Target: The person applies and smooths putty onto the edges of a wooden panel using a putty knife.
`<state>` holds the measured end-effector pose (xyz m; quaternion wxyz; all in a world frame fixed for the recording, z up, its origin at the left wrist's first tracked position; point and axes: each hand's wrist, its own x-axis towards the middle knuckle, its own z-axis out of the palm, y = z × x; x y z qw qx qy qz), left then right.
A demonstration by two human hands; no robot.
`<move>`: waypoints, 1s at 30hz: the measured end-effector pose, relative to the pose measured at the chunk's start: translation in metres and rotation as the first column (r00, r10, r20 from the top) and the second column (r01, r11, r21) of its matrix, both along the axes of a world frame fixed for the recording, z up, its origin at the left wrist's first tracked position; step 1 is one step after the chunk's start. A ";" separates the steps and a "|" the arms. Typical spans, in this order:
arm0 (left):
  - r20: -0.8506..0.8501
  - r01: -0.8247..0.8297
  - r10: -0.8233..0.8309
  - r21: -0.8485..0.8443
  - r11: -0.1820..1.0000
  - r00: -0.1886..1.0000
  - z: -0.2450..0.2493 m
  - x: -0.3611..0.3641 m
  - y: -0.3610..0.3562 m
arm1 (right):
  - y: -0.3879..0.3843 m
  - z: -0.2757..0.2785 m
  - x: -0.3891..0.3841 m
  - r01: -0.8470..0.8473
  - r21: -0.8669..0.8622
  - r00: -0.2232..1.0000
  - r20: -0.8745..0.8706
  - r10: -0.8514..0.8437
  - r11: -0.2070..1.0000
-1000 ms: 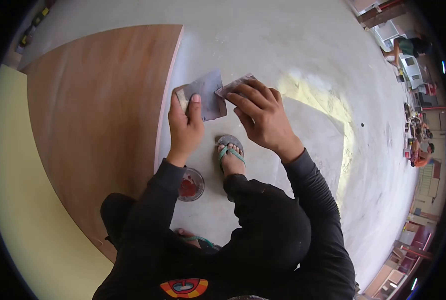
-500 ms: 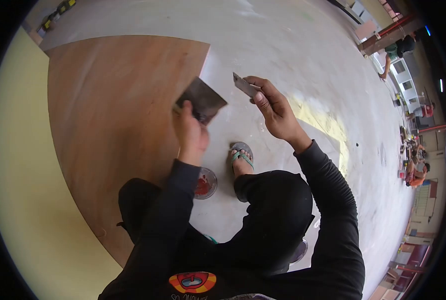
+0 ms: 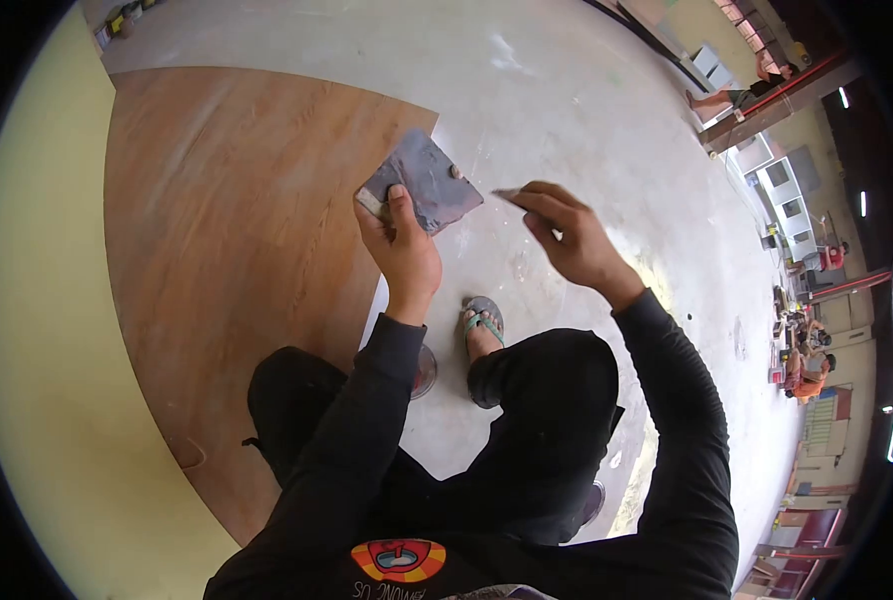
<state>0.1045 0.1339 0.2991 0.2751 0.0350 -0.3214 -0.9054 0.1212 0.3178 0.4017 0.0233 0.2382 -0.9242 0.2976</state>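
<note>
My left hand [image 3: 405,262] grips a flat, square plate [image 3: 429,165] smeared with grey paste, its thumb pressed on the near face. One fingertip shows at the plate's far right edge. In my right hand [image 3: 579,238] is a small scraper blade [image 3: 509,194], seen almost edge-on, held between thumb and fingers. Its tip points left, just off the plate's right corner. Whether the two touch is hard to tell, but a slight gap seems to lie between them.
A brown plywood sheet [image 3: 257,230] lies on the left beside a pale yellow panel [image 3: 42,320]. Partly behind my left sleeve stands a round tub [image 3: 424,372] with red in it. My sandalled foot [image 3: 483,328] rests on the grey floor. Several people work at far right, including one in orange [image 3: 812,377].
The plate has shifted right and turned, so its pasted face now shows. My right hand has moved slightly right and down, rotating the scraper from face-on to nearly edge-on.
</note>
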 end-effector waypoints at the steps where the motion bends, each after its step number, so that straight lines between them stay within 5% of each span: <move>1: -0.007 -0.001 0.001 0.010 1.000 1.000 0.003 0.000 -0.002 | -0.007 0.015 0.002 -0.036 -0.043 0.994 -0.107 0.031 0.998; 3: 0.003 -0.082 0.090 -0.372 0.925 0.996 0.008 0.002 -0.006 | -0.018 0.042 -0.004 -0.113 0.129 0.951 -0.275 0.145 0.985; 4: -0.003 -0.073 0.077 -0.369 0.927 0.997 0.006 0.003 -0.008 | -0.022 0.052 -0.006 -0.157 0.302 0.871 -0.406 0.276 0.940; 9: -0.108 -0.198 0.167 -0.592 0.781 0.980 0.011 0.007 -0.007 | -0.044 0.049 -0.016 -0.134 0.496 0.845 -0.395 0.360 0.858; 16: 0.067 -0.288 0.347 -0.422 0.859 0.936 -0.031 -0.039 -0.028 | -0.060 -0.016 -0.077 -0.434 0.500 0.761 -0.242 0.602 0.750; 18: 0.266 -0.215 0.350 -0.430 0.877 0.898 -0.053 -0.053 -0.050 | -0.059 -0.032 -0.105 -0.501 0.516 0.760 -0.122 0.638 0.695; 20: 0.332 -0.210 0.267 -0.198 0.957 0.904 -0.059 -0.076 -0.072 | -0.048 -0.050 -0.148 -0.560 0.521 0.751 -0.007 0.660 0.644; 21: 0.121 -0.246 0.508 -0.765 0.595 0.853 -0.107 -0.090 -0.101 | -0.038 -0.063 -0.173 -0.580 0.392 0.779 0.010 0.627 0.714; 22: -0.191 -0.205 0.566 -0.978 -0.039 0.802 -0.155 -0.092 -0.131 | -0.033 -0.080 -0.196 -0.588 0.259 0.799 0.038 0.600 0.766; 23: 0.154 -0.135 0.390 -0.774 0.619 0.908 -0.171 -0.097 -0.133 | -0.026 -0.106 -0.228 -0.589 0.079 0.808 0.043 0.588 0.804; 24: 0.300 0.044 0.022 -0.212 0.976 0.954 -0.187 -0.103 -0.134 | -0.020 -0.126 -0.254 -0.593 0.078 0.805 0.042 0.592 0.801; 25: 0.253 0.154 -0.186 0.140 0.978 0.949 -0.220 -0.105 -0.152 | -0.017 -0.145 -0.277 -0.510 -0.201 0.841 0.090 0.534 0.837; 26: 0.135 0.262 -0.361 0.466 0.845 0.923 -0.256 -0.106 -0.167 | -0.014 -0.165 -0.300 -0.369 -0.457 0.862 0.158 0.482 0.809; 27: 0.147 0.256 -0.360 0.467 0.846 0.921 -0.282 -0.108 -0.170 | -0.017 -0.188 -0.319 -0.290 -0.566 0.871 0.178 0.458 0.772; 28: 0.446 0.187 -0.137 -0.070 0.980 0.884 -0.305 -0.103 -0.173 | -0.025 -0.202 -0.327 -0.285 -0.573 0.864 0.194 0.465 0.768; 29: 0.559 0.211 0.203 -0.587 0.782 0.804 -0.318 -0.099 -0.172 | -0.035 -0.208 -0.332 -0.140 -0.667 0.809 0.349 0.473 0.731; 30: 0.571 0.216 0.208 -0.585 0.782 0.794 -0.322 -0.102 -0.161 | -0.041 -0.214 -0.340 0.026 -0.726 0.722 0.489 0.490 0.687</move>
